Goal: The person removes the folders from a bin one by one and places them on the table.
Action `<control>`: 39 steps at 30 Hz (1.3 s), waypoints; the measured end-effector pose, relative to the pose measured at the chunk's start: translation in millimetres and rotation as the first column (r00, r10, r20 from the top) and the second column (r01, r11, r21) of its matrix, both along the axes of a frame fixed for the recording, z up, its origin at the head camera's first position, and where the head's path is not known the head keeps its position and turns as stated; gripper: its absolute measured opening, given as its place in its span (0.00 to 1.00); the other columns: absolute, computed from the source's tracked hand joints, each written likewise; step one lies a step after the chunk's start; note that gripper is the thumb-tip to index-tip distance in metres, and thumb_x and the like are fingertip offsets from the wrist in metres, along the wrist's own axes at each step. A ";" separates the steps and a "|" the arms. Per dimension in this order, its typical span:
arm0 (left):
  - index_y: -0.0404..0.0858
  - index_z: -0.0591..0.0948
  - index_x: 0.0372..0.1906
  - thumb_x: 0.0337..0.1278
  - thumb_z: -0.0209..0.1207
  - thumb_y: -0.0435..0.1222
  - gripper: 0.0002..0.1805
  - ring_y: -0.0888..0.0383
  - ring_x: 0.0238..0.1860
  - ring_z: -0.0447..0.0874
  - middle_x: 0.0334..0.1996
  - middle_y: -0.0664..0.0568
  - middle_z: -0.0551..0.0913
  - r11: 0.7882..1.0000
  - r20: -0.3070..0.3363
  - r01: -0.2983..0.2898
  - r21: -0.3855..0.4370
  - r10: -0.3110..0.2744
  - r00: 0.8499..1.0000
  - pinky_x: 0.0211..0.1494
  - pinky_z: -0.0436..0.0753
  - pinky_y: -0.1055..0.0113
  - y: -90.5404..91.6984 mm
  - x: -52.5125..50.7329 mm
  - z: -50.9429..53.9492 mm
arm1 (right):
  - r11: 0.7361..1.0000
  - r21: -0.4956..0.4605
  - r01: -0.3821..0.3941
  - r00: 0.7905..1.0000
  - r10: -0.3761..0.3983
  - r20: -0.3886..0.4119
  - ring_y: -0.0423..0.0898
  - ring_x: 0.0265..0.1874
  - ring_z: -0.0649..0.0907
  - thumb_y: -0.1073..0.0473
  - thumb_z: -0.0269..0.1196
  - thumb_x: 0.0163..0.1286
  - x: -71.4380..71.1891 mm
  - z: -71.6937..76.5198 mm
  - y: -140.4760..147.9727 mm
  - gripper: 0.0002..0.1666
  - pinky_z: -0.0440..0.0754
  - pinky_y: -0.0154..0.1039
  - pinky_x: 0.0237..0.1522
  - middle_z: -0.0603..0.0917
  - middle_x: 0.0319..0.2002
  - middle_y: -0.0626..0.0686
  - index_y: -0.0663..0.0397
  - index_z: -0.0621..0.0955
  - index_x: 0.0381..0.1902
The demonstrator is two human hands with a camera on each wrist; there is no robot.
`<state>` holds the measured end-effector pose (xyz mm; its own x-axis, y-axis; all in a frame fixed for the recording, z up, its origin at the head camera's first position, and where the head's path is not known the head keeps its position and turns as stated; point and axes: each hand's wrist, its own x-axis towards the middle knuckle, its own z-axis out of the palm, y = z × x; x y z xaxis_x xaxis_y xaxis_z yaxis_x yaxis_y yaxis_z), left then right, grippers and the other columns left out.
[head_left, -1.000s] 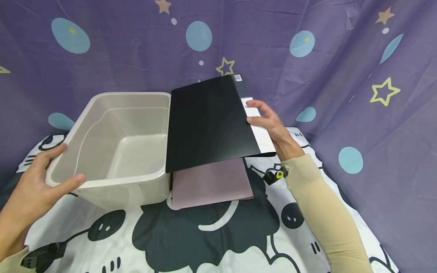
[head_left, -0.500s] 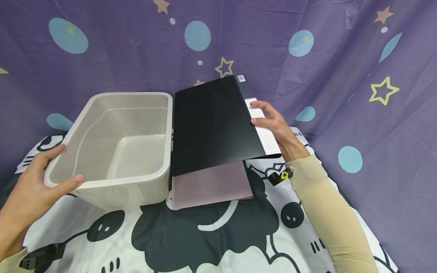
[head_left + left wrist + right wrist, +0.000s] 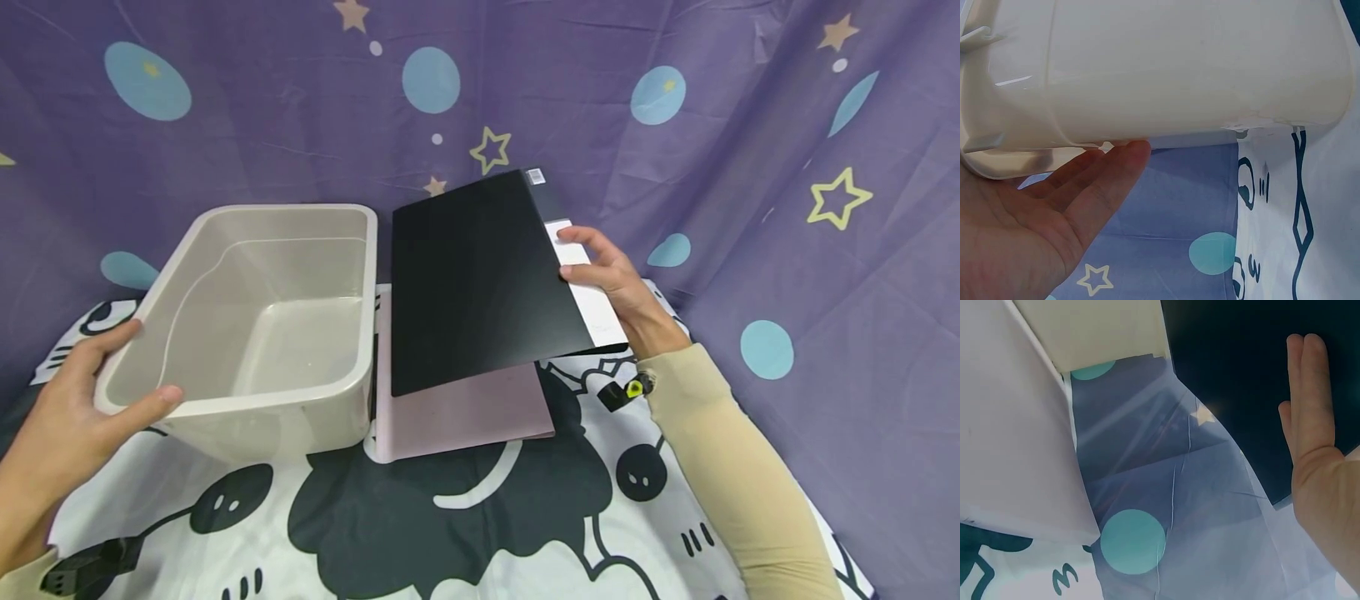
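A beige plastic bin (image 3: 270, 421) stands at the left in the head view, with nothing seen inside. My left hand (image 3: 63, 408) holds its near left corner, thumb over the rim; in the left wrist view the fingers (image 3: 1107, 181) lie along the outer wall. My right hand (image 3: 618, 287) grips a black folder (image 3: 480, 292) by its right edge, at a white strip. In the right wrist view several fingers (image 3: 1315, 394) lie flat on the folder's underside. Tilted, it hangs over a pink folder (image 3: 472, 412), which lies on the cloth beside the bin and is partly covered.
A white and dark cartoon-print cloth (image 3: 390, 525) covers the surface. Behind and to the right hangs a purple curtain (image 3: 555, 92) with stars and blue dots, close to the black folder's far edge.
My right hand has drawn the black folder rightward and slightly nearer, away from the bin's rim. More of the pink folder's left edge shows. The left hand and bin have barely moved.
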<state>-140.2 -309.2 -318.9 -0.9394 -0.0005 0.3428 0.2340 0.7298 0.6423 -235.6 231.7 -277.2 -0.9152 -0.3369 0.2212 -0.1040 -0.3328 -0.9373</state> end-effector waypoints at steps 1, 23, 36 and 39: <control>0.39 0.51 0.75 0.47 0.70 0.35 0.52 0.81 0.39 0.58 0.58 0.28 0.63 1.000 -0.002 0.001 -0.001 -0.001 1.000 0.29 0.61 0.85 -0.2 -0.1 -0.1 | 1.000 0.007 0.004 1.000 -0.003 -0.006 0.49 0.30 0.84 0.78 0.51 0.64 0.1 -0.4 0.6 0.25 0.82 0.40 0.33 0.82 0.37 0.57 0.53 0.72 0.56; 0.42 0.55 0.75 0.45 0.71 0.34 0.51 0.79 0.38 0.62 0.50 0.59 0.66 1.000 -0.029 -0.001 0.024 0.002 1.000 0.32 0.63 0.85 -1.9 -0.6 -2.3 | 0.933 0.307 0.189 0.980 -0.158 -0.125 0.47 0.57 0.66 0.72 0.59 0.61 -0.6 -16.2 18.8 0.24 0.61 0.45 0.58 0.67 0.59 0.51 0.48 0.76 0.53; 0.42 0.57 0.74 0.45 0.71 0.34 0.51 0.79 0.39 0.62 0.49 0.74 0.62 1.000 -0.042 0.001 0.029 0.000 0.999 0.34 0.61 0.86 -3.2 -1.1 -3.2 | 0.973 0.207 0.103 0.995 -0.101 -0.022 0.47 0.30 0.84 0.75 0.57 0.64 5.0 -29.2 32.1 0.26 0.81 0.39 0.36 0.82 0.37 0.54 0.55 0.71 0.58; 0.42 0.57 0.74 0.44 0.71 0.34 0.51 0.79 0.39 0.62 0.49 0.72 0.62 1.000 -0.043 -0.001 0.027 0.002 0.999 0.33 0.62 0.85 -3.0 -0.8 -3.6 | 0.972 0.206 0.109 0.994 -0.108 -0.018 0.47 0.31 0.84 0.75 0.57 0.63 5.9 -31.6 34.2 0.26 0.81 0.40 0.36 0.81 0.38 0.55 0.55 0.71 0.59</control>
